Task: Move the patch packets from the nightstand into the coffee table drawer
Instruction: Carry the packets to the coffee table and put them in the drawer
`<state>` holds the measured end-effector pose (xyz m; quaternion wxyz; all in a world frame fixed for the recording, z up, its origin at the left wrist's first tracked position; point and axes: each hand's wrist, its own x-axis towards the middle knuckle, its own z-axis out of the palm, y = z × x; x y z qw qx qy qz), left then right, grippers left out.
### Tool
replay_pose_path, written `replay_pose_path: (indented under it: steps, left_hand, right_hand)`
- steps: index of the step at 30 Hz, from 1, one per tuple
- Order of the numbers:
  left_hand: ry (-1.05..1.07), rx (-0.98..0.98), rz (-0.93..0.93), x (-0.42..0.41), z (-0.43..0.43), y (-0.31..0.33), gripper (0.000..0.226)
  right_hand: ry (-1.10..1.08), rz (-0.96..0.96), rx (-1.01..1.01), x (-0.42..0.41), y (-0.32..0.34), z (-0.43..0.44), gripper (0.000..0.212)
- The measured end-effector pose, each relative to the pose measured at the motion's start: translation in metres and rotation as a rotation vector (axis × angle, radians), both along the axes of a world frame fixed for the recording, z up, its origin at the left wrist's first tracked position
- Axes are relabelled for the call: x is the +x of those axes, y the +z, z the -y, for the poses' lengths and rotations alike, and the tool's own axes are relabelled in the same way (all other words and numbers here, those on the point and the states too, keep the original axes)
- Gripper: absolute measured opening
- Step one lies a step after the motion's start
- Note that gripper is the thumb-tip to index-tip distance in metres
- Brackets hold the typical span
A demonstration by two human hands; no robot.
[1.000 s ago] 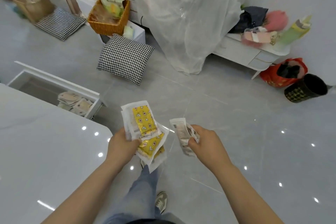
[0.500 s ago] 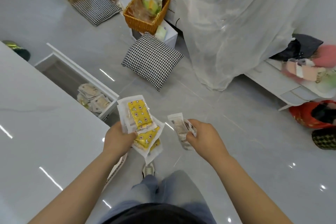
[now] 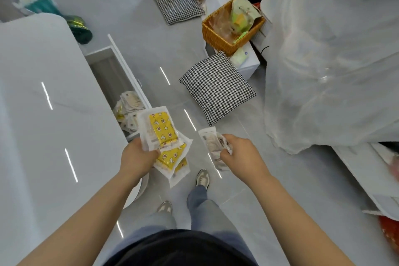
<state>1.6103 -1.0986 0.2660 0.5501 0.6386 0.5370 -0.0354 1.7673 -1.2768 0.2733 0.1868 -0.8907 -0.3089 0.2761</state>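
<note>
My left hand (image 3: 138,155) grips a fanned stack of yellow patterned patch packets (image 3: 162,134) in clear wrappers, just in front of the open drawer. A smaller bunch of pale beige patch packets (image 3: 210,140) is held in my right hand (image 3: 239,153), over the floor to the right. The white coffee table (image 3: 43,114) fills the left side, and its drawer (image 3: 127,80) stands pulled out with several beige packets (image 3: 129,106) lying in its near end. The nightstand (image 3: 367,170) shows at the right edge.
A houndstooth cushion (image 3: 218,86) lies on the grey floor ahead, with a second one (image 3: 177,4) farther back. A wicker basket (image 3: 228,30) sits on a white box. A sheer white drape (image 3: 332,56) hangs at right. My feet (image 3: 203,177) stand below the hands.
The view has swung left and closer to the coffee table, so the open drawer now lies directly ahead of my left hand. Both hands keep their grip on the packets.
</note>
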Motion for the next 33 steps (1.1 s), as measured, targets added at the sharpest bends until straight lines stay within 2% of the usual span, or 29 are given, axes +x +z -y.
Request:
replay_pose_path:
  steps: [6, 12, 33]
  left_hand:
    - [0.195, -0.009, 0.026, 0.037, -0.006, 0.001, 0.019]
    - [0.410, -0.013, 0.002, 0.049, -0.028, -0.015, 0.024]
    - [0.775, -0.008, -0.079, 0.058, -0.186, -0.045, 0.018]
  right_hand:
    - [0.212, 0.032, -0.024, 0.069, -0.002, -0.036, 0.024]
    - [0.376, 0.002, -0.021, 0.102, -0.011, -0.090, 0.022]
    - [0.949, 0.031, -0.063, 0.132, -0.029, -0.358, 0.023]
